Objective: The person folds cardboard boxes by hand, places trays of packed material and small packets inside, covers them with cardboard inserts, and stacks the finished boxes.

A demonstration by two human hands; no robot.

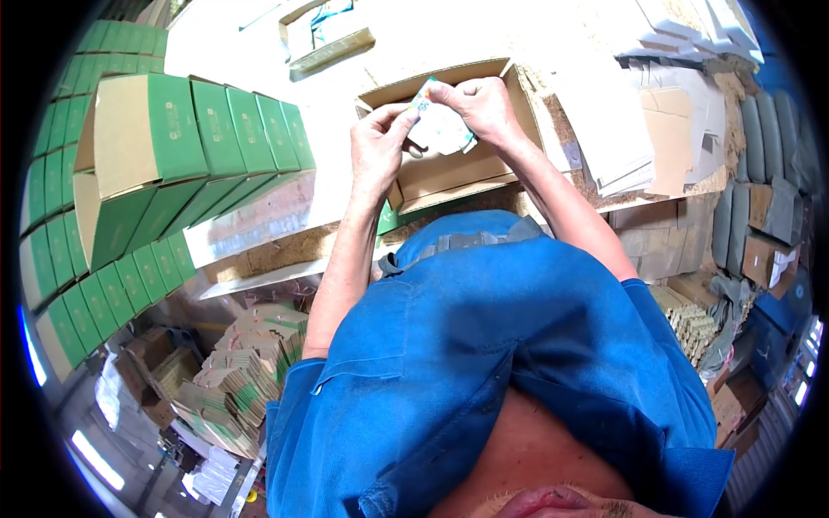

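Left hand (pixel 377 142) and right hand (pixel 485 105), mostly closed, pinch a packet (pixel 438 128), likely steadying it over an open carton (pixel 455 193)

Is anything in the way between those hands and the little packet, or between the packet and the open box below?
Nothing visible: the left hand and right hand already hold the packet. It appears over the open box, with no flap seen between them.
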